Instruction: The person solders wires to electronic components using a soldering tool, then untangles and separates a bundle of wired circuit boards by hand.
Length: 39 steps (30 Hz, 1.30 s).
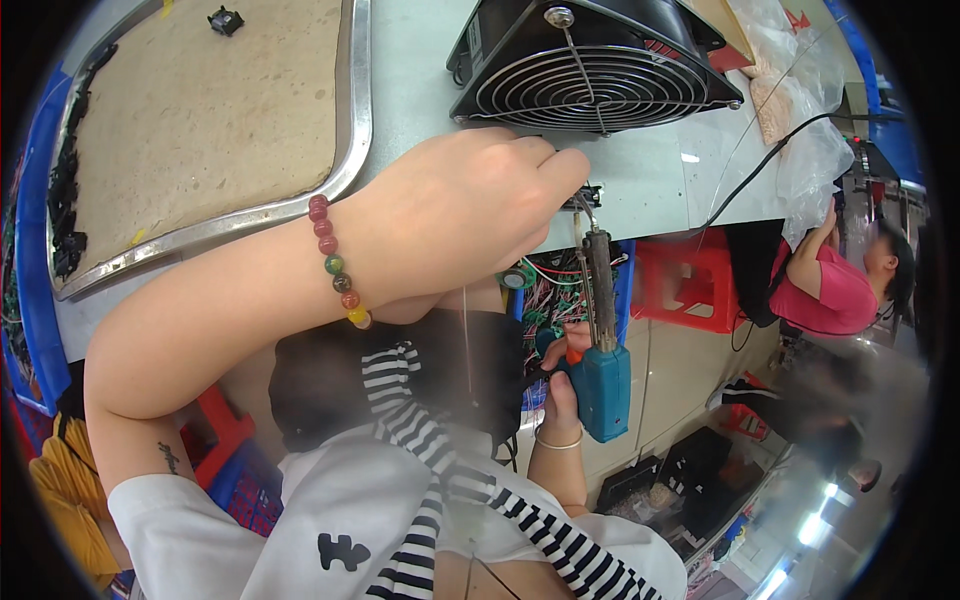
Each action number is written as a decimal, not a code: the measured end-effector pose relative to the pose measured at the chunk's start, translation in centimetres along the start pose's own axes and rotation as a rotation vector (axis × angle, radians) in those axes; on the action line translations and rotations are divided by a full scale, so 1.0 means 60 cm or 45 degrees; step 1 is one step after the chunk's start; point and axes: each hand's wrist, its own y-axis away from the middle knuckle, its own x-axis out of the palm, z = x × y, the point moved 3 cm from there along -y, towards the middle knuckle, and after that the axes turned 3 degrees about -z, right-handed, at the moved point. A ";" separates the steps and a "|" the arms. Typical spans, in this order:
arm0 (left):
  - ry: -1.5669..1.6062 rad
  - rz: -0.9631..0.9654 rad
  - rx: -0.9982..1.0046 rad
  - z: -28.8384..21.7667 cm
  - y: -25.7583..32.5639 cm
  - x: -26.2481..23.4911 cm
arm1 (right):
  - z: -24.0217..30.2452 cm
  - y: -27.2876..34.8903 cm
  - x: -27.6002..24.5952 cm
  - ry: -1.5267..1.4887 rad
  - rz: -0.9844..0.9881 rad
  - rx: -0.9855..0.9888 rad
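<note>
left hand (pixel 475 205) curled, small black part (pixel 592 196) just beside fingers, whether pinched cannot tell; right hand (pixel 562 393) grips teal soldering gun (pixel 604 392) below.

The soldering gun (pixel 604 395) is teal, the strap (pixel 425 442) black-and-white striped.

From where I watch, the left hand (pixel 470 205) is curled over the table's (pixel 640 185) near edge, its fingertips hidden from me, beside 1 small black part (pixel 592 194). The right hand (pixel 562 385) grips a teal soldering gun (pixel 603 393) below that edge, tip pointing up at the part. Farther in from the edge I see a black fan (pixel 600 85). At the table's left end lies a metal-rimmed tray (pixel 361 100), black pieces (pixel 68 190) lining its left edge and 1 piece near its top.
</note>
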 end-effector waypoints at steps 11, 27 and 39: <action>0.008 0.030 0.006 0.001 0.001 -0.001 | -0.001 0.000 -0.004 0.056 0.028 -0.031; 0.003 0.059 -0.004 0.001 0.003 -0.002 | 0.004 0.017 -0.007 -0.005 -0.063 0.091; 0.003 0.019 -0.013 0.001 0.001 0.002 | 0.005 0.020 -0.016 0.038 0.004 0.087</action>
